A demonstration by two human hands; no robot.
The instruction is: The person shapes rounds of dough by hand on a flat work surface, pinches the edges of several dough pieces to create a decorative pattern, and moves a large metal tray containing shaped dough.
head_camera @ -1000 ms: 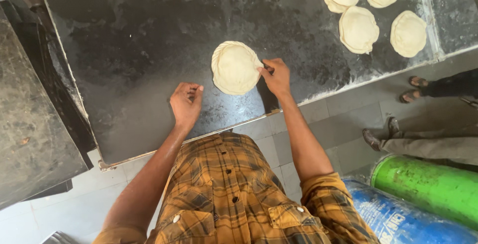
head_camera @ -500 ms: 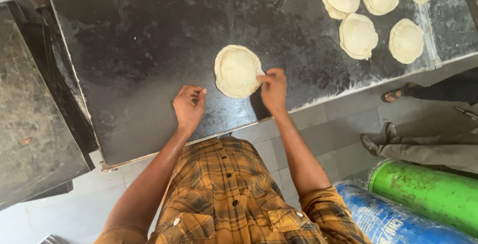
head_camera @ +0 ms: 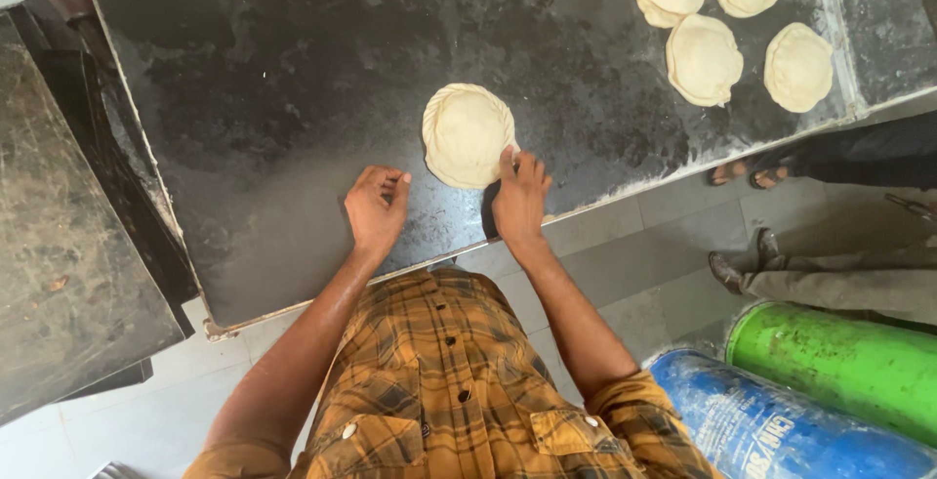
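- Dark, oily metal makes up the worktop (head_camera: 293, 98) in front of me, its surface smeared and dull, with a pale raised rim along the near and left sides.
- Left of it sits a second dark slab (head_camera: 59, 245), gritty and speckled, with a narrow gap between the two.
- Pale grey floor tiles (head_camera: 634, 245) run under the near rim and off to my right.
- Two drums lie on the floor at lower right: a green drum (head_camera: 839, 362) and a blue drum (head_camera: 781, 430) with white lettering on its side, touching each other.
- Another person's feet in sandals (head_camera: 752, 171) and a trouser leg (head_camera: 849, 279) stand just beyond the right end of the worktop.
- My right hand (head_camera: 519, 196) lies flat, fingers together and spread forward, fingertips pressing the near edge of the dough disc (head_camera: 468, 134); it grips nothing.
- That disc is round, cream-coloured and soft, with coiled ridges around its rim, lying flat near the worktop's front edge.
- My left hand (head_camera: 376, 208) rests on bare metal beside it, fingers loosely curled, empty, apart from the disc.
- Wide open metal stretches behind and left of the disc.
- More dough rounds (head_camera: 703, 57) sit grouped at the far right, some overlapping.
- My shirt (head_camera: 439, 381) is yellow-brown plaid with buttons.
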